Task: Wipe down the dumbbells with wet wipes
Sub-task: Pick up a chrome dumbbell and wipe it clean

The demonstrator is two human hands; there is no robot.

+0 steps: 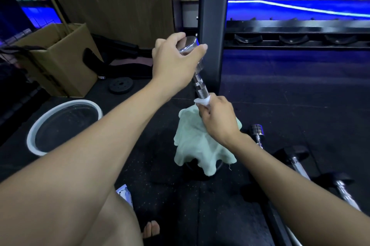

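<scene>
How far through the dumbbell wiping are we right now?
In hand: the left hand grips the top end of an upright chrome dumbbell, while the right hand pinches a white wet wipe around its knurled handle, over a pale green cloth. Nothing shows as finished; cleanliness can't be judged here. Left, probably: the other chrome dumbbells lying on the floor to the right.

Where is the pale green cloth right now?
In the head view, the pale green cloth lies centre frame, draped over the lower end of the upright chrome dumbbell, just under the right hand.
</scene>
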